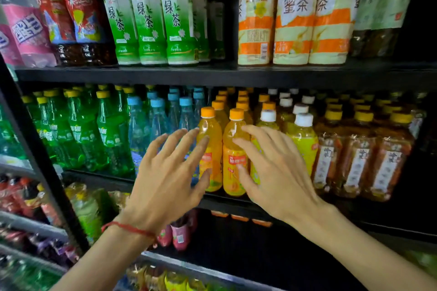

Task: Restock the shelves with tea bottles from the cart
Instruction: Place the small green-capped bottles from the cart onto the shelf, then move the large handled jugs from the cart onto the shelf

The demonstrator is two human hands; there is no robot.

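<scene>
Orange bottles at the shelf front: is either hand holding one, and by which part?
Nothing is held. The left hand and right hand are open, fingers spread, fingertips against the left orange bottle and right orange bottle; no finger curls round either.

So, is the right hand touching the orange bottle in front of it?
Cannot tell. Head view: straight fingers of the right hand overlap the orange bottle, but from this angle neither contact nor a gap shows.

The left bottle point(211, 149) and the right bottle point(233, 160) are clear, filled with orange drink, and have orange caps and fruit-printed labels. Both stand upright just beside each other at the front edge of the black middle shelf point(94, 178). Each heads a row of like bottles running back.
</scene>
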